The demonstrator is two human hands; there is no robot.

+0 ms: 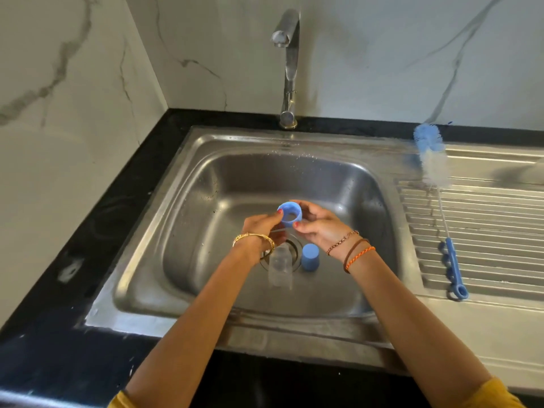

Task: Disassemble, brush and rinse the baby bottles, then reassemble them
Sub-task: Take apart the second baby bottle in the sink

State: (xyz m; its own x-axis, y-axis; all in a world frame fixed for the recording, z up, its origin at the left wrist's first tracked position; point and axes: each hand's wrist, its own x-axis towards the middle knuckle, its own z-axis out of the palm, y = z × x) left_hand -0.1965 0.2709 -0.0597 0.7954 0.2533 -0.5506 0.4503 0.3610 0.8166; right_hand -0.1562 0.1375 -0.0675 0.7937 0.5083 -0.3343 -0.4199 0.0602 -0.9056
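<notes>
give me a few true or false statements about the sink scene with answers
1. Both hands hold the blue ring above the sink. True.
2. Water is running from the tap. False: no stream shows.
3. The brush lies in the basin. False: it lies on the drainboard to the right.
4. The blue cap stands in the basin by the drain. True.
5. The clear bottle is in the left hand. False: it sits in the basin, below the hands; the right hand does not hold it either.
</notes>
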